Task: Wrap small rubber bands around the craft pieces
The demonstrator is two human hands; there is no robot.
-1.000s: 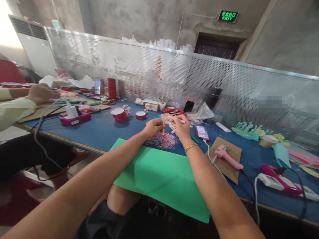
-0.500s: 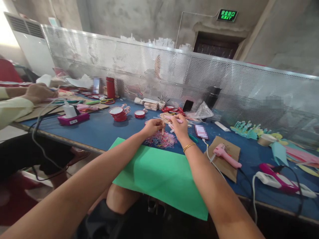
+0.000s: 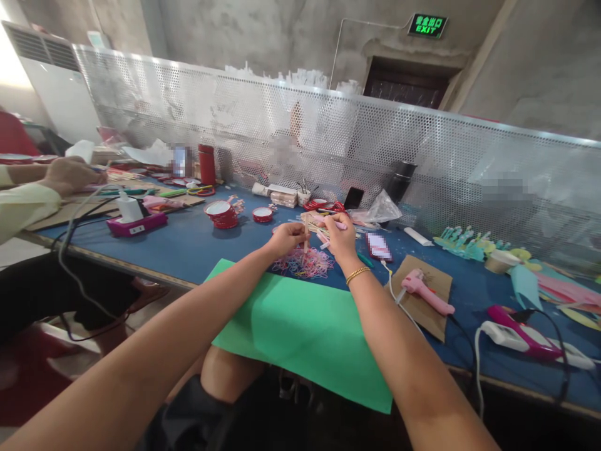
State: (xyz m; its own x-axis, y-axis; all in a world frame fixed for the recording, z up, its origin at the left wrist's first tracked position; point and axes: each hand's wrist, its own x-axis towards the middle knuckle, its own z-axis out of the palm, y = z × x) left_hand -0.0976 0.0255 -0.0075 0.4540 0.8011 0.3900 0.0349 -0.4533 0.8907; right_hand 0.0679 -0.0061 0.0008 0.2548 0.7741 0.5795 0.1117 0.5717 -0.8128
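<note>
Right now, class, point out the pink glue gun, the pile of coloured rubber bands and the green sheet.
pink glue gun (image 3: 425, 292), head view, on the middle of its body.
pile of coloured rubber bands (image 3: 305, 263), head view, on the pile's centre.
green sheet (image 3: 300, 332), head view, on its bare middle.

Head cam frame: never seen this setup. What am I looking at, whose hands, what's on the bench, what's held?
One camera, worn on a person's head, looks down at their own bare arms. The left hand pinches a thin upright stick; the right hand holds pink sticks beside it. Under them, a pile of rubber bands lies on the blue table, by a green sheet. To the right a pink glue gun rests on cardboard. The hand far left is a co-worker's.
</note>
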